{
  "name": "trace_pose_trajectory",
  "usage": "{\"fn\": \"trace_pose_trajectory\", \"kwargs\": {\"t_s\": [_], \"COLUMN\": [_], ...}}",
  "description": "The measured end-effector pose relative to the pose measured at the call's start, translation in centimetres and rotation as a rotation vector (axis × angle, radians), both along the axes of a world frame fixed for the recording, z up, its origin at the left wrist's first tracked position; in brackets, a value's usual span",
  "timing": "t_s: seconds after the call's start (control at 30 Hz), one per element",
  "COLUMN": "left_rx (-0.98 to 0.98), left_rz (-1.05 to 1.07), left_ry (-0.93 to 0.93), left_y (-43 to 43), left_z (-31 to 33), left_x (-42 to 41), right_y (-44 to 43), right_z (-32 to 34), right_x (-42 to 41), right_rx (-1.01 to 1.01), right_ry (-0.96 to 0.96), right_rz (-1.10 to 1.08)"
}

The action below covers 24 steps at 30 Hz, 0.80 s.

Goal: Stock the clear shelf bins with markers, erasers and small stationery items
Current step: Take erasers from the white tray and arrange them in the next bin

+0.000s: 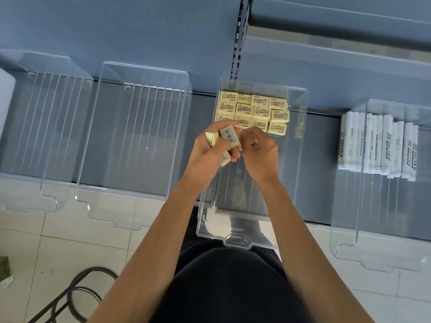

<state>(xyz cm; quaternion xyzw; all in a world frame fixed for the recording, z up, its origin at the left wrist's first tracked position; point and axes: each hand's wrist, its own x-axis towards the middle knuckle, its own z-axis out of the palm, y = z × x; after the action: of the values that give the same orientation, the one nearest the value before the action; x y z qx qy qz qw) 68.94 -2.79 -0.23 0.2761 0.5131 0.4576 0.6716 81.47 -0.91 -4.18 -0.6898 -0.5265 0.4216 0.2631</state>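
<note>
Three erasers (230, 137) in the left hand (210, 155): grip closed, fingers curled round them. One shows a barcode label, one pokes out by the thumb, one sits below the fingers. Right hand (260, 151): fingers curled, fingertips at the barcode eraser's right edge; cannot tell whether this grip pinches it or only touches it. Both hands are over the middle clear bin (242, 194), just in front of the stocked erasers (253, 110), which lie in rows at its back end. Markers (377, 145) lie side by side in the right bin (373, 229). Two more clear bins (140, 136) stand to the left on the shelf (203, 108).
</note>
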Motion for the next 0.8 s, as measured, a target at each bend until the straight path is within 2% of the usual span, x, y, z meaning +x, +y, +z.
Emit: {"fn": "trace_pose_trajectory", "kwargs": {"t_s": [0.1,0.2,0.43,0.53,0.67,0.8], "left_rx": [0.004,-0.006,0.002,-0.025,-0.031,-0.03], "left_rz": [-0.056,-0.12,-0.153,-0.057,0.006,0.057], "left_ry": [0.148,0.197,0.315,0.287,0.23,0.164], "left_y": [-0.1,-0.2,-0.4,-0.7,-0.8,-1.1], "left_z": [-0.1,-0.5,-0.3,-0.7,-0.7,-0.7], "left_x": [0.4,0.7,0.8,0.9,1.0,1.0], "right_y": [-1.1,-2.0,-2.7,-2.7,-2.6,-2.2], "right_z": [1.9,3.1,2.7,2.9,3.2,3.6], "right_x": [0.3,0.7,1.5,1.4,1.6,1.7], "right_rx": [-0.047,-0.051,-0.043,-0.057,0.024,0.066], "right_ry": [0.262,0.388,0.407,0.468,0.481,0.374], "right_rz": [-0.059,-0.065,-0.04,-0.072,-0.069,0.066]}}
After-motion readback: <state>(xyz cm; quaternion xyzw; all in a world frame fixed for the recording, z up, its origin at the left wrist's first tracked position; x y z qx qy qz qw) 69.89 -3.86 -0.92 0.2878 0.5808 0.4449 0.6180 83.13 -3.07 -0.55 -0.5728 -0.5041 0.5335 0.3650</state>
